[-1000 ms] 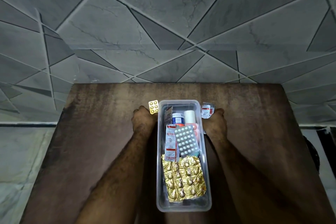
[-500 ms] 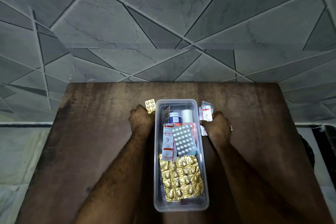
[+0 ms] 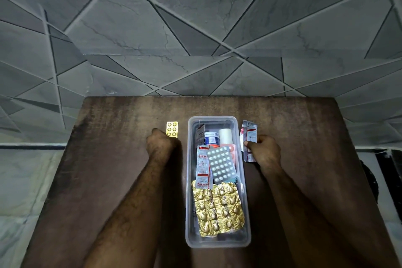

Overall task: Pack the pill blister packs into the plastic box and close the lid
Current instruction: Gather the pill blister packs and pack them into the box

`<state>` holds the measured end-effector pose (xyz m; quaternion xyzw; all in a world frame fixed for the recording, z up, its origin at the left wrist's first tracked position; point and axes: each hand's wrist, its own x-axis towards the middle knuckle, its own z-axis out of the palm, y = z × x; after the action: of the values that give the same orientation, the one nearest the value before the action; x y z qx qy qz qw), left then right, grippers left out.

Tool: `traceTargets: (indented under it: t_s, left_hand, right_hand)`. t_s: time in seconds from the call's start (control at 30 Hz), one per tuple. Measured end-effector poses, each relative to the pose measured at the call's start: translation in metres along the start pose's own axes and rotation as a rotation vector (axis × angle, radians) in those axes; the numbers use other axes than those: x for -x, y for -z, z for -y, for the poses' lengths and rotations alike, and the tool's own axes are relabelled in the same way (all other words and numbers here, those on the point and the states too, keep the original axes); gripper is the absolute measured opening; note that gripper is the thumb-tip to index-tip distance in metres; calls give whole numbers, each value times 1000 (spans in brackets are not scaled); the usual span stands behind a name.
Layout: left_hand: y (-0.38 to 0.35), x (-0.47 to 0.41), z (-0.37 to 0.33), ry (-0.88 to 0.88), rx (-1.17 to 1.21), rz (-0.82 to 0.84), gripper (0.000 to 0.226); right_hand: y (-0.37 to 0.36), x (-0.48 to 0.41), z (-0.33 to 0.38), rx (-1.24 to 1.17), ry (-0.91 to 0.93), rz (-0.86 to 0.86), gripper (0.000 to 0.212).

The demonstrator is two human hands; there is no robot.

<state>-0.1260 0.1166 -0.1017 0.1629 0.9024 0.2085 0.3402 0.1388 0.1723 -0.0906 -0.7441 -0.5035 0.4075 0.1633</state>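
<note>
Packing looks mostly done to me: plastic box (image 3: 217, 242) holds several packs, my right hand (image 3: 264, 153) grasps red-white strips (image 3: 249, 135), left hand (image 3: 162, 142) clenched beside yellow pack (image 3: 172, 129), lid unseen.

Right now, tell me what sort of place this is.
Probably a room in a home: a worn wooden table stands against a grey tiled wall, and a plastic box of household medicines sits on it.
</note>
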Motion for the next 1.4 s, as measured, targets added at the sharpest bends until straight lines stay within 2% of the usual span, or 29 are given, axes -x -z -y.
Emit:
traceTargets:
  t_s: [0.1,0.27,0.5,0.67,0.77,0.93,1.17,1.27,1.4]
  left_hand:
    - [4,-1,3,-6,66,19,49]
    - [16,14,12,-61,236,0,22]
    - [42,61,6,-274,180,-174,9]
    - [33,97,-9,-525,70,-220,11]
    - [18,109,-15,-630,-86,-207,16]
    - [-4,117,-22,-726,-333,-194,28]
    - [-12,114,-25,-750,-464,-189,39]
    - [-13,112,-23,-762,-491,-139,43]
    - [-6,112,-18,-764,-396,-132,34]
  right_hand:
    - [5,5,3,-126,-10,2,19]
    - [13,12,9,-228,18,-29,15]
    - [19,26,32,-398,126,-49,22]
    - [4,41,45,-443,122,55,22]
    - [-6,50,50,-408,97,116,22]
    - [-20,53,50,-208,117,155,22]
    - [-11,64,54,182,351,-28,23]
    - [-4,58,53,134,339,-43,17]
    - [8,31,42,-81,133,-107,7]
